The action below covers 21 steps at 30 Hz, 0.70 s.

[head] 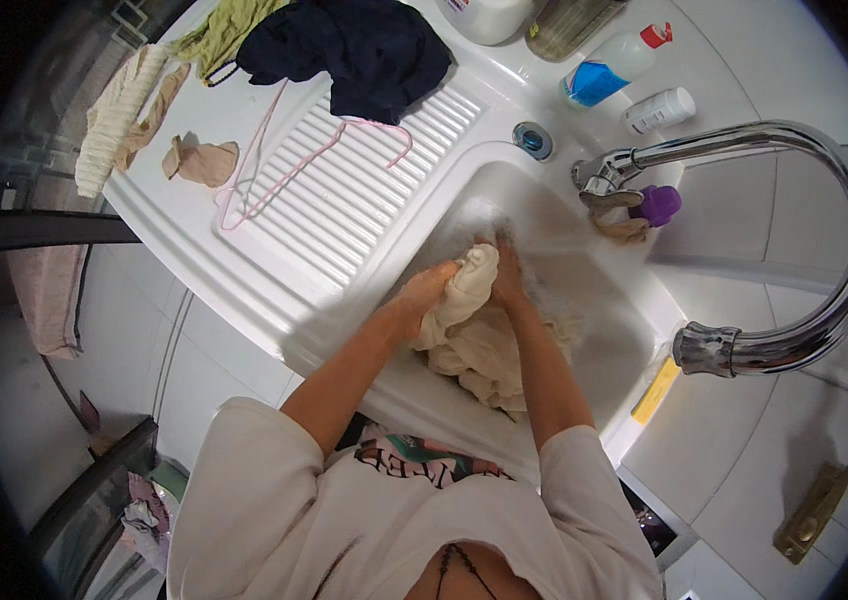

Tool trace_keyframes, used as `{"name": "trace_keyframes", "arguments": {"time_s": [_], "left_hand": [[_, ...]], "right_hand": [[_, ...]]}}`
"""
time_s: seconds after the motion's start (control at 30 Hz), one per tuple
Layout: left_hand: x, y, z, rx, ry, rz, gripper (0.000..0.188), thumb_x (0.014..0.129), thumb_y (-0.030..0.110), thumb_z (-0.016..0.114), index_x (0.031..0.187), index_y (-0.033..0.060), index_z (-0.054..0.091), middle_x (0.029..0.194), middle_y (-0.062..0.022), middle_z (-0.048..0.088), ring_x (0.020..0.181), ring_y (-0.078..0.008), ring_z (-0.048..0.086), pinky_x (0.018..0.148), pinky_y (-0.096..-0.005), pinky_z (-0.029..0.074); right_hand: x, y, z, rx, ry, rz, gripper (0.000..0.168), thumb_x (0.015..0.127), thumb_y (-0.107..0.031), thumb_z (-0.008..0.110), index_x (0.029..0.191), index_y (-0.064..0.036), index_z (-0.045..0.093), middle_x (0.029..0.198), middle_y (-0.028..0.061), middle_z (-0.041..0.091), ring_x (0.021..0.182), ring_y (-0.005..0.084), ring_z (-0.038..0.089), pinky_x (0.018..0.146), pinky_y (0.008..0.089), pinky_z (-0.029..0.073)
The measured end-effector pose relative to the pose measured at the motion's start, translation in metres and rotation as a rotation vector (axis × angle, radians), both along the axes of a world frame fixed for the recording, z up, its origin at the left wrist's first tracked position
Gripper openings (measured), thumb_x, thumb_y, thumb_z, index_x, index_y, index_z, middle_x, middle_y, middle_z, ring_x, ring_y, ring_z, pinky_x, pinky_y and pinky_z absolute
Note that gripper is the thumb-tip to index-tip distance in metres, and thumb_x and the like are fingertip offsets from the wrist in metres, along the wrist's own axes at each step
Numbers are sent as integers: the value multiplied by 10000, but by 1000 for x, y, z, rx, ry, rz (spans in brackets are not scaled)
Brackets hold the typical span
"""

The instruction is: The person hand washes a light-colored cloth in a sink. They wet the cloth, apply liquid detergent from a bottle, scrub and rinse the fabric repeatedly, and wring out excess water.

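My left hand (427, 291) grips a bunched, twisted length of wet cream cloth (472, 281) above the white sink basin (596, 300). The rest of this cloth hangs down towards a crumpled cream heap (480, 356) in the basin; whether they are one piece I cannot tell. Close against the right side of the bunch is my right hand (506, 277). Its fingers are partly hidden by the cloth and white suds (480, 217), so its hold is unclear.
A chrome faucet (836, 247) arches over the right side. On the ribbed drainboard (364, 195) lie a pink hanger (292, 176) and dark clothing (364, 52). A red-capped bottle (604, 71), a white bottle (656, 111) and a yellow bar-shaped object (655, 391) line the rim.
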<state>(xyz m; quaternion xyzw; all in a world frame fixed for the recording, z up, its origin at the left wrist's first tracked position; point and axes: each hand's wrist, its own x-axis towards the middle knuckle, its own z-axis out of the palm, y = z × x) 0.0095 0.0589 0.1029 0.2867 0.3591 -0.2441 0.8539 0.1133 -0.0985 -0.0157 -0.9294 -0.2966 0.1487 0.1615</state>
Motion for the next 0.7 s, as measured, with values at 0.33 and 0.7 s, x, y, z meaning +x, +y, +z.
{"name": "trace_keyframes", "arguments": {"time_s": [0.33, 0.7], "left_hand": [[3, 8, -5, 8, -61, -11, 347, 898, 300, 433, 1099, 54, 573, 1009, -66, 614, 880, -171, 601, 778, -327, 507], [3, 6, 26, 78, 13, -78, 375, 879, 306, 438, 1086, 24, 573, 1005, -89, 616, 871, -184, 609, 791, -324, 506]], "right_hand": [[-33, -78, 53, 132, 340, -444, 412, 855, -384, 495, 1007, -8, 569, 976, 203, 585, 907, 334, 545, 810, 398, 412], [-46, -170, 95, 184, 100, -825, 402, 745, -316, 691, 973, -18, 546, 936, 135, 569, 856, 245, 523, 753, 349, 429]]}}
